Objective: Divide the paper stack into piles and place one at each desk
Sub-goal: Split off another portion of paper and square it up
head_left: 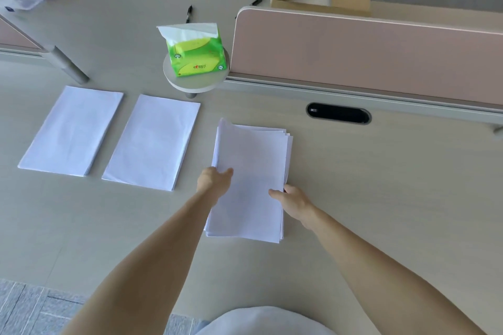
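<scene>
Both hands clamp the paper stack (250, 182) mid-bench: left grip (215, 179) on its left edge, right grip (292, 200) on right edge. Two piles (71, 130) (152, 141) lie left, apart.

My two forearms are bare, no sleeves, watch or rings visible on left hand (215, 181) or right hand (292, 198); a pale, possibly white garment covers my torso.

Three piles of white paper are laid flat on the desk (353, 185). The left pile (71, 130) and middle pile (152, 141) are squared and lie side by side, apart. The right pile (251, 179) is fanned unevenly at its far corner.
</scene>
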